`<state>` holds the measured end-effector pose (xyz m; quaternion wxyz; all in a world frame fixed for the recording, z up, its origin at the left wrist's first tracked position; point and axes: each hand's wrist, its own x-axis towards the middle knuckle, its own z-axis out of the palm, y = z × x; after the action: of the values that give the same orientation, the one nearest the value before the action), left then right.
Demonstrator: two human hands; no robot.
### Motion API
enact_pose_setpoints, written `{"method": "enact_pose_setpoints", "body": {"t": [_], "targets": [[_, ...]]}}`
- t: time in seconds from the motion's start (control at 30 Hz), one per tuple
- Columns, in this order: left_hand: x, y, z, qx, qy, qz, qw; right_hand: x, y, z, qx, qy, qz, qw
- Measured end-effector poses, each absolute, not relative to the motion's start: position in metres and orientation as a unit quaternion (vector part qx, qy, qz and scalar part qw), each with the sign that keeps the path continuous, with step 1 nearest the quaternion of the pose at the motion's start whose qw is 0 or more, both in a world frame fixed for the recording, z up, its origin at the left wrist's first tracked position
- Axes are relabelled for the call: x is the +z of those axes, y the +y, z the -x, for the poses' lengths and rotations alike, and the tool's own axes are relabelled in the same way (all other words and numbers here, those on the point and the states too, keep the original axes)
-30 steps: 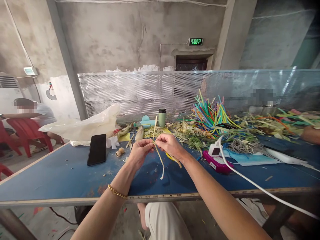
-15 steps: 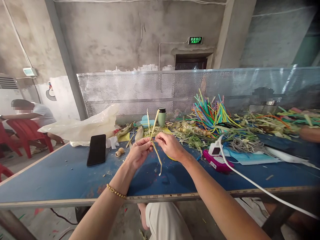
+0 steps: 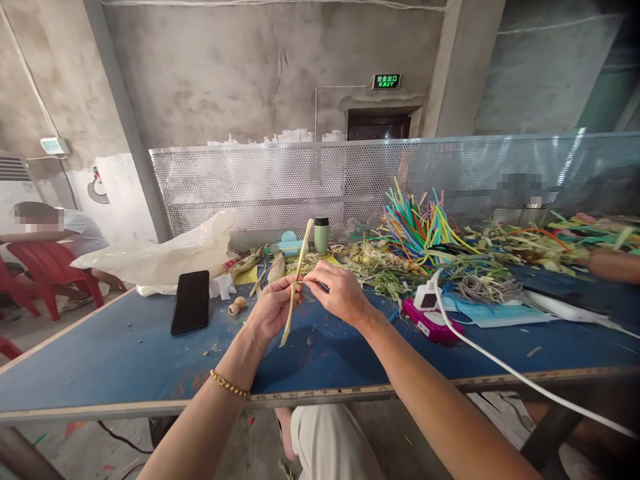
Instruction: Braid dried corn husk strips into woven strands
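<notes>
Over the blue table [image 3: 125, 360], my left hand [image 3: 271, 310] pinches a pale yellow-green plant strip [image 3: 303, 248]. One end of the strip points up and away, and the other hangs down below my fingers. My right hand [image 3: 341, 293] is closed just to the right, thumb and fingertips pressed together close to the strip's middle. A short thin dark line shows between the two hands; whether it is a thread or part of the strip I cannot tell. A gold bead bracelet [image 3: 229, 385] circles my left wrist.
A black phone [image 3: 190, 302] and a plastic bag [image 3: 165, 253] lie left. Behind are a green tumbler [image 3: 321, 237], husk scraps [image 3: 385, 270] and coloured stems [image 3: 420, 223]. A magenta power block [image 3: 433, 322] with a white cable [image 3: 493, 358] sits right. A person's arm [image 3: 615, 267] shows far right.
The two upper ends that stood apart in a V now show as one strip. Its lower end has swung to the left. My right fingertips have moved slightly left, closer to my left hand.
</notes>
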<state>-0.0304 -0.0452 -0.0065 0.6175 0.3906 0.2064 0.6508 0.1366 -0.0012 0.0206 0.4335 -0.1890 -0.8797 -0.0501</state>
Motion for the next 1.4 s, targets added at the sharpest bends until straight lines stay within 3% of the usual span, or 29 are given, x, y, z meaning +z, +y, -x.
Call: {"method": "enact_pose_setpoints", "body": {"t": [0.3,0.47,1.07,1.4], "targets": [[-0.006,-0.045,0.03,0.65,0.186,-0.394,0.622,0.025,-0.008,-0.138,-0.227,-0.853,0.132,0.451],[-0.006,-0.045,0.032,0.658,0.191,-0.393,0.613,0.025,-0.012,-0.14,-0.275,-0.857,0.126,0.417],[-0.01,-0.042,0.029,0.699,0.265,-0.393,0.536,0.015,-0.023,-0.143,-0.326,-0.845,0.138,0.401],[-0.009,-0.044,0.024,0.723,0.281,-0.392,0.494,0.016,-0.038,-0.139,-0.245,-0.887,0.135,0.367]]}}
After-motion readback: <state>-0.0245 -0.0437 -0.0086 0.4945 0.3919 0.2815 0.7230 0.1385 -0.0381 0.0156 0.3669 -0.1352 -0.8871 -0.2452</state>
